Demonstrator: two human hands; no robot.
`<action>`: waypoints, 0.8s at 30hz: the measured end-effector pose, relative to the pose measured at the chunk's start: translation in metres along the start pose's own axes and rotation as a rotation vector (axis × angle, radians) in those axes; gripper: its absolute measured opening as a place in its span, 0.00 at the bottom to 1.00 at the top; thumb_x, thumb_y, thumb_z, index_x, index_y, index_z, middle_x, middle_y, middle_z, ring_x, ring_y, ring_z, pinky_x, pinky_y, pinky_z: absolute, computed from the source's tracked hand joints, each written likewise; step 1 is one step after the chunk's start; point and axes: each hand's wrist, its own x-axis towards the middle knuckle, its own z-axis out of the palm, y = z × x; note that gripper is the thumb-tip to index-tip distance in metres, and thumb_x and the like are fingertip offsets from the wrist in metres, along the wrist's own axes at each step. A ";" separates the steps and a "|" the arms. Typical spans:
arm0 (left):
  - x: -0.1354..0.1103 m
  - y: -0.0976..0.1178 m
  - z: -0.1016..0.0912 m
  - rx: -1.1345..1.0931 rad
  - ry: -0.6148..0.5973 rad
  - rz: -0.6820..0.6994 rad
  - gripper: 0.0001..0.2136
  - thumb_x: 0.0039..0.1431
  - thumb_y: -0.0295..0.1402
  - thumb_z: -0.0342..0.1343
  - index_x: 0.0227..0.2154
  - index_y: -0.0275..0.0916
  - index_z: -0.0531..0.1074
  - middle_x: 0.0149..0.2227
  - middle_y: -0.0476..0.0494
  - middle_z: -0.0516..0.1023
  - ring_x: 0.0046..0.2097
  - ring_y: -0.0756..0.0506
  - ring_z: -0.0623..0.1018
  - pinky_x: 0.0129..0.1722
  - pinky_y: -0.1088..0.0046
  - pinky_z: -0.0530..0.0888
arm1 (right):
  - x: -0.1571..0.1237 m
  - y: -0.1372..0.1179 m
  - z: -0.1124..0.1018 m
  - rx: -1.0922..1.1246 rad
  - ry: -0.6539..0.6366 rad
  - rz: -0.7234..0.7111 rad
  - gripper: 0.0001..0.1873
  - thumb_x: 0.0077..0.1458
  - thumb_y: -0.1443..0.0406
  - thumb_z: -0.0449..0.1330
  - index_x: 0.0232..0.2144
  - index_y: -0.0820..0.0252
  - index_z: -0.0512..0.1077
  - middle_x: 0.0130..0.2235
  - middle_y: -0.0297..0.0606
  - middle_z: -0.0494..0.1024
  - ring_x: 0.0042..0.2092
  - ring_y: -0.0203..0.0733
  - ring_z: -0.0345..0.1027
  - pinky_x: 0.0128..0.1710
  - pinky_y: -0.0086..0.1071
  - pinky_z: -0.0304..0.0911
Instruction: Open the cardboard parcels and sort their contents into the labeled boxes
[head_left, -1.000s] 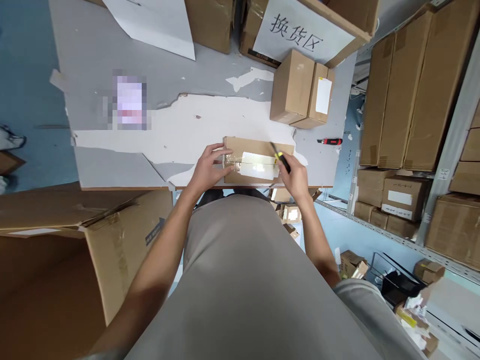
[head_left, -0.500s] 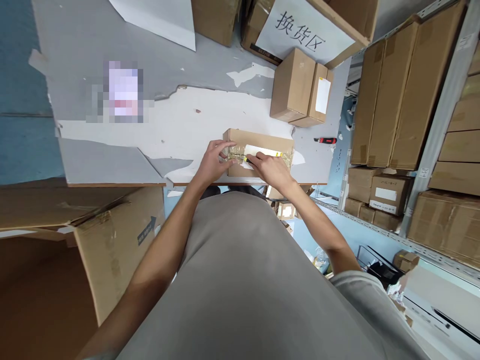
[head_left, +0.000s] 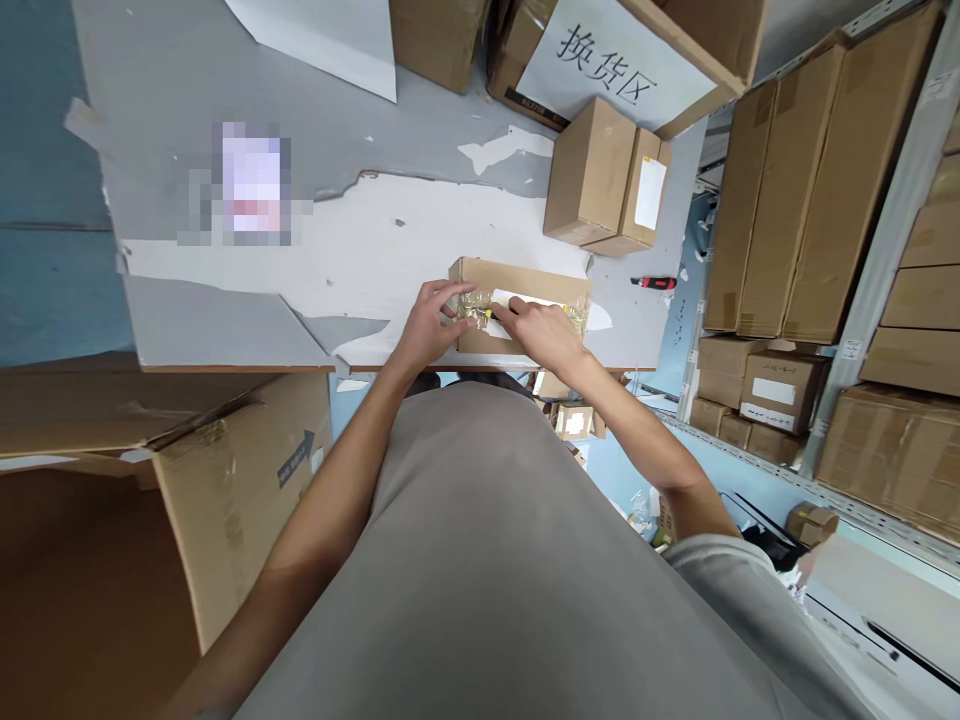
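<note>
A flat cardboard box point(head_left: 536, 282) with a white label and clear tape lies at the near edge of the table point(head_left: 300, 200). My left hand point(head_left: 429, 325) rests on the box's left end, fingers curled over the taped seam. My right hand point(head_left: 541, 333) is closed round a yellow and black cutter point(head_left: 487, 313), whose tip sits on the tape near the left end of the box, close to my left fingers.
A pair of small cardboard boxes point(head_left: 607, 180) stands behind the flat one. A red and black knife point(head_left: 654, 283) lies at the table's right edge. Shelves of cartons point(head_left: 795, 200) fill the right side. A large open carton point(head_left: 225, 470) sits at lower left.
My right hand has carried the cutter from the box's right end across to its left end along the taped seam. My left hand has stayed on the left end.
</note>
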 end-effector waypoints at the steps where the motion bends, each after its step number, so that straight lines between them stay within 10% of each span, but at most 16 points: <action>1: 0.000 0.000 0.000 -0.005 0.006 -0.005 0.28 0.64 0.41 0.72 0.67 0.47 0.80 0.67 0.36 0.73 0.47 0.44 0.81 0.53 0.62 0.85 | 0.002 -0.001 -0.003 -0.005 -0.006 -0.011 0.26 0.82 0.71 0.45 0.75 0.58 0.66 0.63 0.57 0.81 0.56 0.56 0.83 0.46 0.40 0.71; 11: -0.001 0.003 0.002 -0.014 0.083 -0.032 0.28 0.65 0.44 0.69 0.67 0.45 0.80 0.68 0.35 0.76 0.53 0.41 0.82 0.54 0.62 0.84 | 0.008 0.015 -0.013 -0.008 -0.037 -0.051 0.27 0.77 0.77 0.45 0.67 0.66 0.75 0.60 0.61 0.84 0.58 0.56 0.84 0.50 0.41 0.71; 24: -0.002 0.016 0.011 0.016 0.256 -0.219 0.26 0.57 0.38 0.70 0.61 0.49 0.84 0.67 0.41 0.80 0.44 0.44 0.79 0.46 0.66 0.81 | -0.068 0.139 0.056 0.020 -0.099 0.160 0.27 0.78 0.76 0.48 0.69 0.61 0.75 0.59 0.58 0.84 0.58 0.55 0.83 0.45 0.38 0.64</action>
